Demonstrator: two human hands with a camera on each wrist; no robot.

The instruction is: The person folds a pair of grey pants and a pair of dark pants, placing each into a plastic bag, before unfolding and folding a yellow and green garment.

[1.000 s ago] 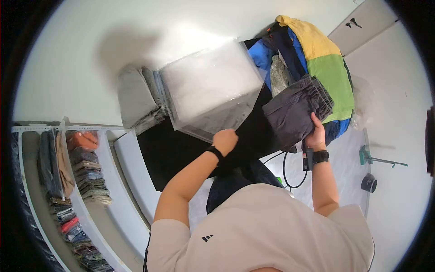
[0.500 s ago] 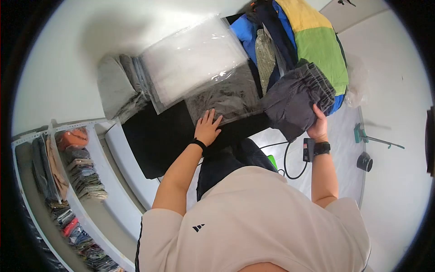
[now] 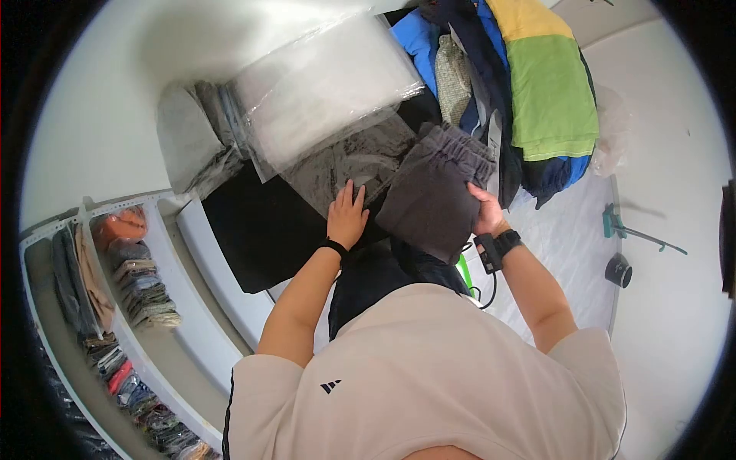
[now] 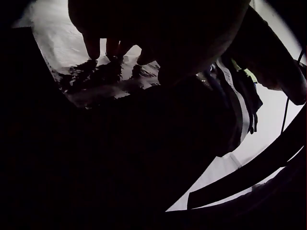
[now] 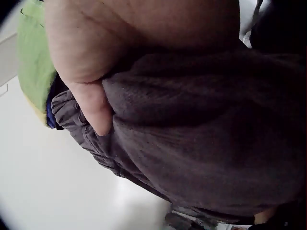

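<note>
at the far left, white shelves [image 3: 134, 345] are holding stacks of folded, bagged clothes [image 3: 149, 284], and an orange bundle [image 3: 124, 224] is sitting above one stack. further right, a pale grey bundle [image 3: 184, 138] is lying near the upper left corner of a black surface [image 3: 257, 230]. beside it, a pile of clear plastic bags [image 3: 326, 88] is stretching across the upper part of that surface, looking white and shiny.

just below the pile, a clear bag [image 3: 333, 165] is lying flat, with the dark surface showing through its wrinkled film. the person's left hand [image 3: 347, 222] is resting on its lower part, the fingers extending straight, slightly apart, and gripping nothing. a black band [image 3: 334, 246] is circling that wrist.

right of the left hand, the folded dark grey garment [image 3: 433, 192] is hanging over the near side of the surface, its gathered waistband facing up and right, and its left edge is lying near the clear bag. the right hand [image 3: 487, 211] is grasping it by the right side: the thumb is pressing on the top face, while the other fingers are mostly hiding beneath the cloth.

behind the garment and to the right, a heap of clothes is lying, where blue cloth [image 3: 418, 42], a speckled piece [image 3: 453, 80] and a yellow-and-green garment [image 3: 552, 92] are showing.
</note>
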